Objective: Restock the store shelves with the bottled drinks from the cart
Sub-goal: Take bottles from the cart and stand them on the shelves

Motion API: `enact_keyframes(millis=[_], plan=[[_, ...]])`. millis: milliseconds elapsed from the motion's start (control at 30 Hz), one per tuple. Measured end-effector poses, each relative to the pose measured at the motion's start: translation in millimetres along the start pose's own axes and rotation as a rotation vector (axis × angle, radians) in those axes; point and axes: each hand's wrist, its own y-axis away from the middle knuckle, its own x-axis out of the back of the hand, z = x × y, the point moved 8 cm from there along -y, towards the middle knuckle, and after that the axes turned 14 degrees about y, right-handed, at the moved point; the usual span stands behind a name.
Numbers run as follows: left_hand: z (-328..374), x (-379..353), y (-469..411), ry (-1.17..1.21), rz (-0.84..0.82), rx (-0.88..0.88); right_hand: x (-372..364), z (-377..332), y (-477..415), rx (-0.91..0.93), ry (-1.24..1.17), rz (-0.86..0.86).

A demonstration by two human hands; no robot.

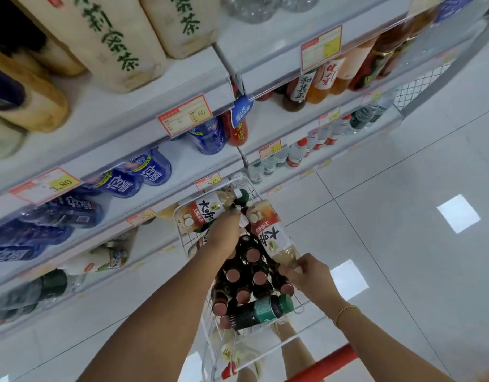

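Bottles point(271, 232) occupy left hand point(224, 235), right hand point(311, 275) (over cart point(186, 244)).

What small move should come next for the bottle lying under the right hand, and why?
Probably lift the milk tea bottle up out of the cart: the right hand grips its neck end, it lies loose on the pink-capped bottles, and the shelves stand close beside.

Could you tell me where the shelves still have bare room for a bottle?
Bare shelf lies between the blue bottles and the lone blue bottle, and on the top shelf right of the cream tea bottles, before the clear bottles. The cart basket is crowded: pink-capped bottles, the left hand, and the right hand gripping a milk tea bottle.
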Motion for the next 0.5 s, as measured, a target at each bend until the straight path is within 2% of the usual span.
enact_keyframes(millis=[100, 267, 400, 500], plan=[[-10.2, 39.4, 45.5, 0.188, 0.201, 0.016, 27.8, -13.5, 20.7, 0.027, 0.024, 0.11], [-25.4, 98.9, 141.7, 0.544, 0.498, 0.016, 42.9, -44.7, 52.0, 0.11, 0.214, 0.151], [-17.0, 131.4, 193.2, 0.605, 0.552, -0.071, 56.8, -69.3, 79.2, 0.198, 0.452, 0.206], [3.7, 177.3, 231.3, 0.617, 0.618, -0.161, 78.1, -97.3, 120.9, 0.289, 0.477, 0.267]])
